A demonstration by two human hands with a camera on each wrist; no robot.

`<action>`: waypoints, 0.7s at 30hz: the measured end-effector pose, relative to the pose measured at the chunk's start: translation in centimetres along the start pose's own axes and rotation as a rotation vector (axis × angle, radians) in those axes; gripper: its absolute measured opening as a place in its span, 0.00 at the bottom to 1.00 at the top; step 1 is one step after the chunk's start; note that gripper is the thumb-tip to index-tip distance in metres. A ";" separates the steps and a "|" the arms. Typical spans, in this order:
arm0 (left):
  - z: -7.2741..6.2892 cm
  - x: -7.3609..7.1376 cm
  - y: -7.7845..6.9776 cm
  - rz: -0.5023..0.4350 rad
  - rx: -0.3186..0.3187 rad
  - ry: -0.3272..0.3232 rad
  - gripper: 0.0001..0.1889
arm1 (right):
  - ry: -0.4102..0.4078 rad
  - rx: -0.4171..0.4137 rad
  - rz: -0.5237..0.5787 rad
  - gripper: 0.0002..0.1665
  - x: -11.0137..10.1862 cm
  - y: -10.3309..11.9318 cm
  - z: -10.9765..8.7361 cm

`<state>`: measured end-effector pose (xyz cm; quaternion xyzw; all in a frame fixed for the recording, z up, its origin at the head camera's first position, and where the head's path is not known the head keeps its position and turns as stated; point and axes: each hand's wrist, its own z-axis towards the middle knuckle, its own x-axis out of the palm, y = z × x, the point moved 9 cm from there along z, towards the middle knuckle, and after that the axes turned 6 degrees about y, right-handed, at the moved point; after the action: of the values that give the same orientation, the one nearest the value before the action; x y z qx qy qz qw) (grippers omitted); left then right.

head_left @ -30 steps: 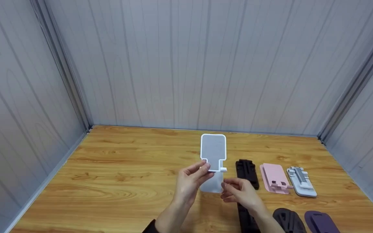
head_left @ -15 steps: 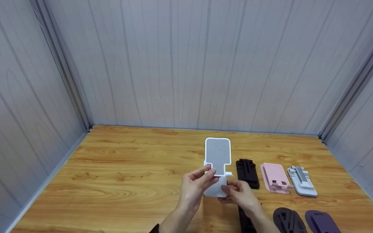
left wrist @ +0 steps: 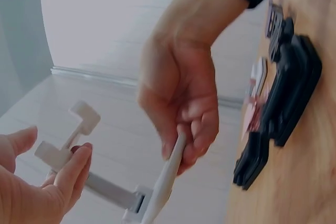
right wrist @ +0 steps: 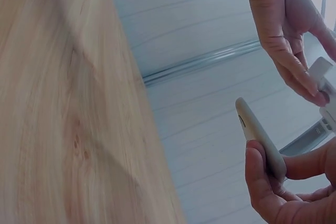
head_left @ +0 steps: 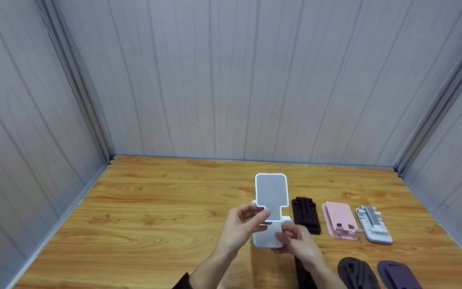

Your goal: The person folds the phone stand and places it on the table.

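A white folding phone stand (head_left: pixel 271 190) with a grey pad is held up above the table, its upper plate unfolded from its base (head_left: pixel 264 240). My left hand (head_left: pixel 236 229) pinches the lower part of the upper plate, thumb in front. At the base's right edge my right hand (head_left: pixel 301 244) grips with the thumb on the front face. From the left wrist view, the right hand (left wrist: pixel 181 98) pinches the base's edge, and a grey arm (left wrist: pixel 110 191) joins base and plate. The right wrist view has the base (right wrist: pixel 260 137) seen edge-on between thumb and fingers.
Right of the hands lie a black folded stand (head_left: pixel 306 216), a pink stand (head_left: pixel 340 220) and a white-and-grey stand (head_left: pixel 373 225). Nearer are a dark oval stand (head_left: pixel 357 273), a purple stand (head_left: pixel 398 275) and a black one (head_left: pixel 304 275) partly behind the right forearm. Panel walls enclose the wooden table (head_left: pixel 155 216).
The phone stand has moved slightly right and nearer with both hands. My right hand's fingers have come further onto the base, from its edge to a fuller grip.
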<state>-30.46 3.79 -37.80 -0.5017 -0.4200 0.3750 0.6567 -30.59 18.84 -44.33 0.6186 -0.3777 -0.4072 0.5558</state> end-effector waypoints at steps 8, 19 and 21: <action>0.8 -1.4 -2.7 0.127 0.077 -0.037 0.18 | -0.012 0.030 -0.010 0.22 -0.2 0.0 0.0; 1.4 -1.6 -3.3 0.158 0.109 -0.051 0.16 | 0.013 0.058 0.003 0.20 0.5 -0.6 -0.2; 1.4 -1.7 -3.3 0.173 0.117 -0.064 0.15 | 0.017 0.073 0.005 0.20 0.7 -0.6 -0.3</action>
<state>-32.14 2.01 -34.71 -0.4848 -0.3734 0.4701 0.6360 -30.07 18.38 -45.01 0.6409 -0.3891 -0.3866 0.5371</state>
